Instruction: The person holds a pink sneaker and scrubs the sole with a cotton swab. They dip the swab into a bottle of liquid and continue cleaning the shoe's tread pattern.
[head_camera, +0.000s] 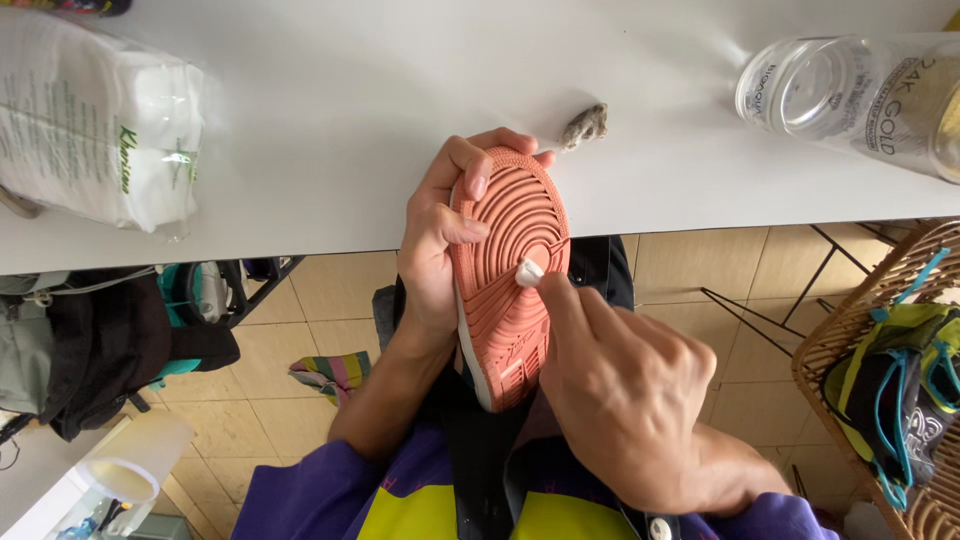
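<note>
My left hand (432, 240) grips a shoe with a salmon-pink ribbed sole (505, 270), sole turned up toward me, fingers wrapped over the toe end. My right hand (620, 390) pinches a small white wad (529, 271) and presses it against the middle of the sole. The shoe is held over my lap, at the near edge of the white table (330, 120). The shoe's upper is hidden below.
A dirty grey wad (585, 125) lies on the table just beyond the shoe. A clear plastic jar (850, 95) lies on its side at the right, a pack of tissues (95, 120) at the left. A wicker basket (850, 340) with bags stands at the right on the tiled floor.
</note>
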